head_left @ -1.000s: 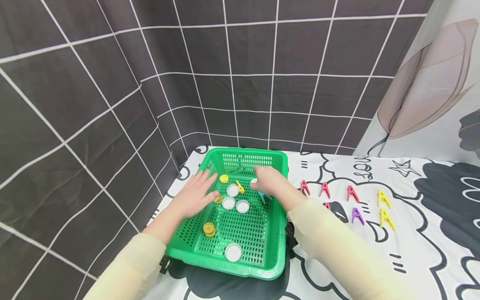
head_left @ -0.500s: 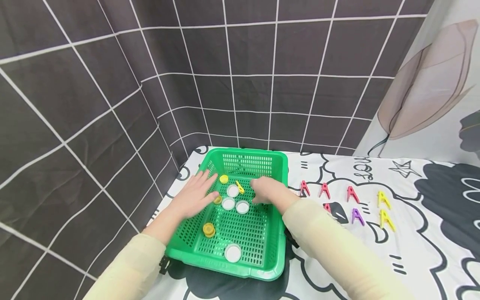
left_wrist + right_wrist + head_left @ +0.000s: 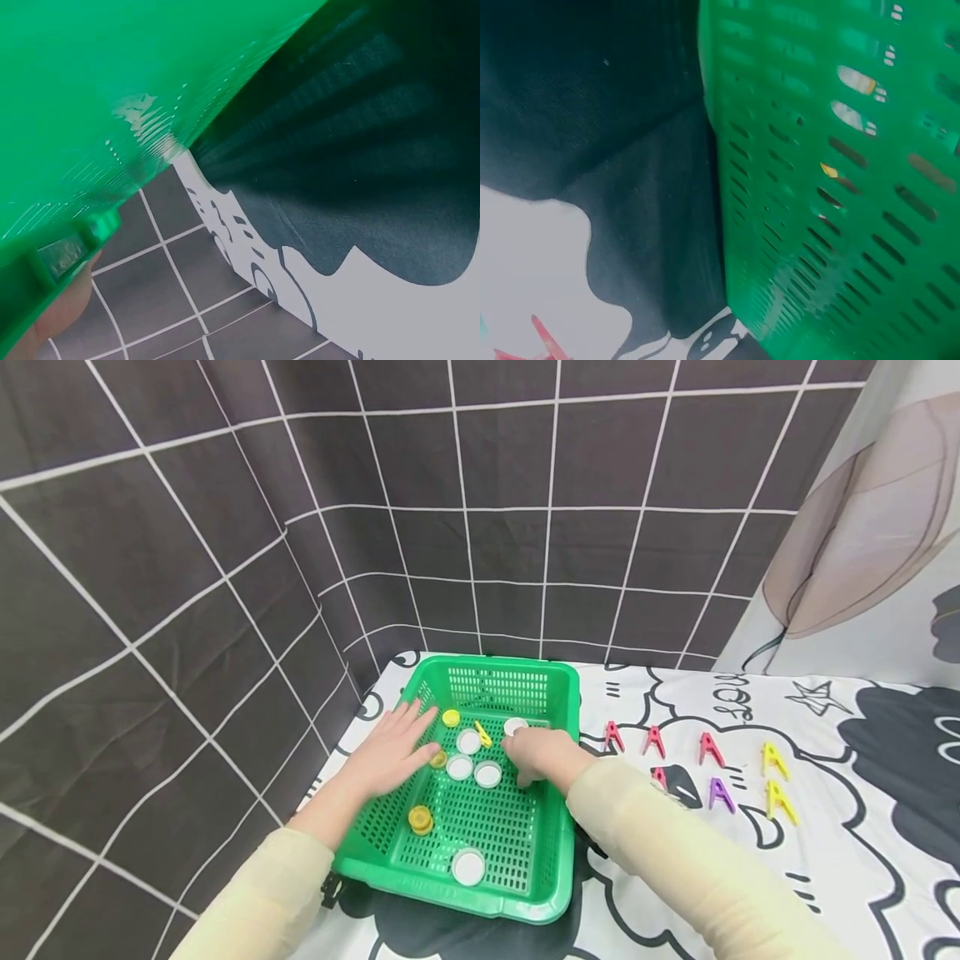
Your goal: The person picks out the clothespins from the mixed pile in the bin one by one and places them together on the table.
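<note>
A green perforated basket (image 3: 450, 900) holds several round white caps (image 3: 488, 774), several yellow caps (image 3: 421, 819) and a yellow clothespin (image 3: 483, 733). My left hand (image 3: 386, 752) lies over the left rim with its fingers spread straight and grips nothing. Inside the right part of the basket is my right hand (image 3: 542, 752), fingers bent downward near the floor, just in front of a white cap (image 3: 515, 725). A teal clothespin seen there earlier is hidden beneath this hand; I cannot tell if it is held. Both wrist views mostly show the basket's outer wall (image 3: 780, 187).
On the patterned cloth (image 3: 817, 860) right of the basket lie several red clothespins (image 3: 708, 748), a purple clothespin (image 3: 721, 795) and two yellow clothespins (image 3: 781, 802). Dark grid-patterned fabric (image 3: 495, 460) stands behind and to the left.
My right hand has lowered and moved toward me inside the basket, covering the teal clothespin and uncovering the white cap behind it. The left hand stays put.
</note>
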Demonstrator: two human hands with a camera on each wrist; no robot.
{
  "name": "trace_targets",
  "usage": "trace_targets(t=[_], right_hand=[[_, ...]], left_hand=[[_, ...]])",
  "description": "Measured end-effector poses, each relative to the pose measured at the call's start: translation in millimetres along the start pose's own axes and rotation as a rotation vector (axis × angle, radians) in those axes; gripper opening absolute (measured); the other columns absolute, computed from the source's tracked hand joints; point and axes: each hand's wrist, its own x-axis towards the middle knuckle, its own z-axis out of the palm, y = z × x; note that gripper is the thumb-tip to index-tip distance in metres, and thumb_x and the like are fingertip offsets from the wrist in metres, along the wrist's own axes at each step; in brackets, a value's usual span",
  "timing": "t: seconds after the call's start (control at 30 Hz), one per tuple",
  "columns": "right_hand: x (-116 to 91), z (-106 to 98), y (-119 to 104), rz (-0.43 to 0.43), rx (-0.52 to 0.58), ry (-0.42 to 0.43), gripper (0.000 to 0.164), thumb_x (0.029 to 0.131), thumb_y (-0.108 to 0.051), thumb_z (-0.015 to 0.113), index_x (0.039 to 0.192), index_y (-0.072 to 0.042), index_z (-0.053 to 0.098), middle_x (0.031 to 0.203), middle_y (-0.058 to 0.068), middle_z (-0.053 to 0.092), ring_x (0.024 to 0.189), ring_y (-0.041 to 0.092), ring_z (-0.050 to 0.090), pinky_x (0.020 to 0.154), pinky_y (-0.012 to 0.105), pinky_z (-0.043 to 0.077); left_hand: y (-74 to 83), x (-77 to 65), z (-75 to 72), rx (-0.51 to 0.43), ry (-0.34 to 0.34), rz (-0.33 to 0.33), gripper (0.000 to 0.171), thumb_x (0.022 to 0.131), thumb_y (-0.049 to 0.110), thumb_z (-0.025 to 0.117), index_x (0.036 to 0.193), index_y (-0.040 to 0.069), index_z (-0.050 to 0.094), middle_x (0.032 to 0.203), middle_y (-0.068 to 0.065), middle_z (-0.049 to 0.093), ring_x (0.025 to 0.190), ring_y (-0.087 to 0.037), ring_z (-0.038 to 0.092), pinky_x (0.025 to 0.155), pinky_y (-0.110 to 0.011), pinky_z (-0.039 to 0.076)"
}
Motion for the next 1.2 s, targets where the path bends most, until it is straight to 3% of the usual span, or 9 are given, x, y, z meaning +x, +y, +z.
trace_targets(t=[0.13, 0.23, 0.37, 0.6, 0.9, 1.07, 1.2], right_hand=[[-0.5, 1.5, -1.4, -0.032, -0.007, 0.01, 0.06, 0.081, -0.021, 0.075, 0.136, -0.018, 0.05, 0.132, 0.006, 0.05, 0.12, 0.031, 0.049, 0.098, 0.058, 0.037], [-0.5, 1.9, -2.1, -0.056, -0.016, 0.045, 0.058, 0.082, -0.021, 0.074, 0.135, -0.018, 0.051, 0.134, 0.005, 0.048, 0.123, 0.032, 0.046, 0.099, 0.061, 0.034], [-0.7, 3.6, -1.9, -0.035, -0.024, 0.074, 0.053, 0.082, -0.018, 0.073, 0.132, -0.018, 0.053, 0.128, 0.009, 0.049, 0.118, 0.029, 0.049, 0.095, 0.056, 0.04], [0.7, 6.0, -2.2, -0.015, -0.044, 0.016, 0.05, 0.086, -0.008, 0.068, 0.132, -0.019, 0.05, 0.129, 0.01, 0.053, 0.118, 0.033, 0.05, 0.092, 0.052, 0.044], [6.9, 5.1, -3.4, -0.041, 0.013, -0.07, 0.07, 0.083, -0.021, 0.073, 0.143, -0.023, 0.036, 0.128, 0.009, 0.055, 0.127, 0.032, 0.042, 0.105, 0.057, 0.028], [11.8, 8.6, -5.0, -0.076, 0.002, -0.088, 0.071, 0.082, -0.024, 0.074, 0.141, -0.025, 0.036, 0.112, 0.006, 0.06, 0.11, 0.023, 0.055, 0.101, 0.05, 0.036], [11.9, 10.8, -4.9, -0.129, -0.04, -0.075, 0.061, 0.079, -0.025, 0.077, 0.132, -0.026, 0.046, 0.097, 0.002, 0.06, 0.09, 0.016, 0.057, 0.084, 0.039, 0.046]], left_hand=[[0.3, 0.5, -0.7, 0.0, -0.002, -0.006, 0.068, 0.099, 0.053, 0.027, 0.149, 0.007, 0.023, 0.152, -0.022, 0.016, 0.141, -0.037, 0.008, 0.114, -0.046, 0.004], [0.6, 0.6, -1.0, 0.002, -0.008, -0.011, 0.069, 0.099, 0.054, 0.026, 0.15, 0.008, 0.021, 0.152, -0.021, 0.016, 0.141, -0.036, 0.008, 0.114, -0.046, 0.004], [1.4, 0.4, -1.8, 0.001, -0.011, -0.009, 0.068, 0.099, 0.053, 0.026, 0.15, 0.009, 0.02, 0.152, -0.021, 0.015, 0.141, -0.036, 0.008, 0.113, -0.046, 0.005], [2.5, 1.2, -2.8, -0.002, -0.012, -0.001, 0.069, 0.099, 0.054, 0.026, 0.15, 0.008, 0.02, 0.152, -0.022, 0.015, 0.141, -0.037, 0.008, 0.113, -0.046, 0.004], [1.4, 1.1, -1.8, 0.002, -0.011, -0.001, 0.069, 0.099, 0.053, 0.026, 0.149, 0.007, 0.021, 0.152, -0.022, 0.016, 0.14, -0.038, 0.009, 0.113, -0.047, 0.005], [1.6, 0.0, -0.9, -0.004, -0.011, -0.007, 0.068, 0.099, 0.052, 0.028, 0.149, 0.006, 0.023, 0.152, -0.022, 0.017, 0.14, -0.038, 0.01, 0.113, -0.047, 0.006], [1.4, -0.4, -0.2, -0.005, -0.01, -0.008, 0.068, 0.099, 0.052, 0.028, 0.149, 0.006, 0.024, 0.152, -0.022, 0.017, 0.14, -0.038, 0.01, 0.113, -0.047, 0.006]])
